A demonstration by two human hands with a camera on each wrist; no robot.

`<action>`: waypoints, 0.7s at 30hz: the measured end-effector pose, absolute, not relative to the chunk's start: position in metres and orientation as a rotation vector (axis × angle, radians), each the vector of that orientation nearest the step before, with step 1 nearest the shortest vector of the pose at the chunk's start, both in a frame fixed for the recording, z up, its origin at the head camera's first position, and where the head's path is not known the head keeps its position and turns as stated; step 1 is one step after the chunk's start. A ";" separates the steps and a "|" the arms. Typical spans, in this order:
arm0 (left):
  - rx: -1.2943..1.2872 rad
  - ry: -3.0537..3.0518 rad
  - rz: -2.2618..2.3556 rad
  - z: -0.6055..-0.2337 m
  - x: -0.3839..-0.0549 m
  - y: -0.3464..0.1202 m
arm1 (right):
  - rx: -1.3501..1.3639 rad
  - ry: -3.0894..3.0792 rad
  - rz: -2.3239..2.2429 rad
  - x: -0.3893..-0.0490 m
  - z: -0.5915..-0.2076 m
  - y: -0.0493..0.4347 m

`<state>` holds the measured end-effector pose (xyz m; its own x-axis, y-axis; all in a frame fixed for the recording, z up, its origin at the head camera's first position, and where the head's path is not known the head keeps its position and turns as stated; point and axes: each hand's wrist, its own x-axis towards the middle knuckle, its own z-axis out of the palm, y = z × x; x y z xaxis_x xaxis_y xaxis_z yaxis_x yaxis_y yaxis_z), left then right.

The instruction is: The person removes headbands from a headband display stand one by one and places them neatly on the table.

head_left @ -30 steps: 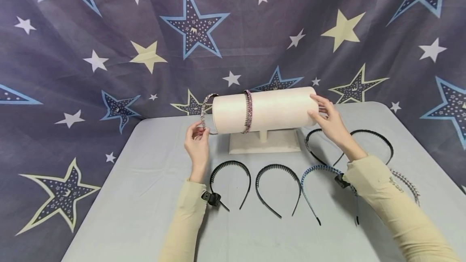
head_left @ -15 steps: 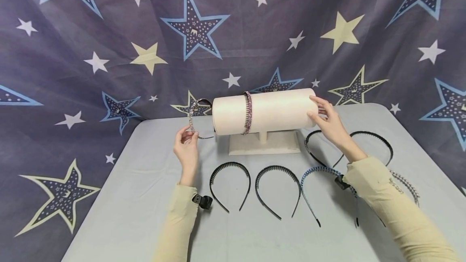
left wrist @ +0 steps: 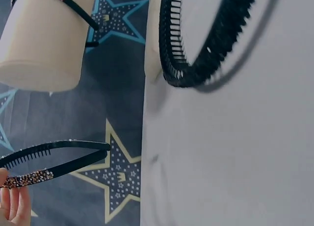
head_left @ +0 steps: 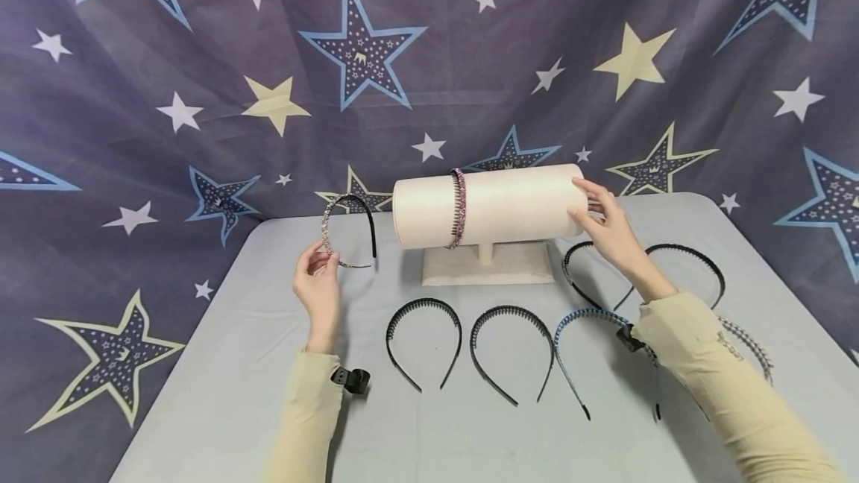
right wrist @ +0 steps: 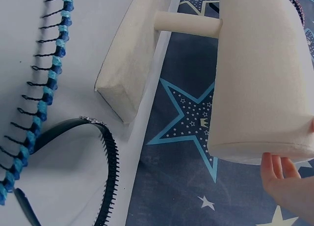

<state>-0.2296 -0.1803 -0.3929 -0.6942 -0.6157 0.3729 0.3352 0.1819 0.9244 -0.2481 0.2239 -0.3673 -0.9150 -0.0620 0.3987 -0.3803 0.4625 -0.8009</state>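
My left hand (head_left: pixel 317 285) pinches a rhinestone-studded black headband (head_left: pixel 326 226) by its lower side, left of the white display roll (head_left: pixel 523 201) and apart from it. In the left wrist view its comb teeth (left wrist: pixel 29 156) and glittering stones (left wrist: pixel 27 179) show. Around the roll, left of its middle, sits a pink-purple jeweled headband (head_left: pixel 459 207). My right hand (head_left: pixel 607 226) touches the roll's right end with extended, slightly bent fingers; the right wrist view shows fingertips (right wrist: pixel 277 164) at the end rim. The roll stands on a post above a flat base (head_left: pixel 488 265).
Two black headbands (head_left: pixel 424 302) (head_left: pixel 513 311) and a blue wrapped one (head_left: pixel 590 311) lie in front of the stand. More dark ones (head_left: pixel 687 248) and a pale beaded one (head_left: pixel 751 338) lie on the right, partly behind the right arm. A starry curtain (head_left: pixel 416 21) hangs behind the table.
My left hand has moved left and a little nearer with the rhinestone headband, which has come away from the roll's left end. My right hand has stayed at the right end.
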 end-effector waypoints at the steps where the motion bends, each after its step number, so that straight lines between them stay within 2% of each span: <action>1: 0.276 -1.718 -1.603 -0.396 -0.231 -0.183 | 0.375 -2.403 1.433 -0.247 -0.366 0.223; 8: 0.319 -1.758 -1.526 -0.409 -0.233 -0.200 | 0.398 -2.380 1.470 -0.233 -0.351 0.215; 15: 0.339 -1.813 -1.462 -0.413 -0.226 -0.217 | 0.381 -2.393 1.469 -0.245 -0.364 0.222; 21: 0.371 -1.842 -1.431 -0.417 -0.219 -0.231 | 0.396 -2.384 1.475 -0.228 -0.345 0.211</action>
<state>-0.2189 -0.2307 -0.4165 -0.6690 -0.6355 0.3855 0.2161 0.3299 0.9189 -0.2276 0.2113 -0.3453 -0.9140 -0.0711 0.3995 -0.3892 0.4319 -0.8136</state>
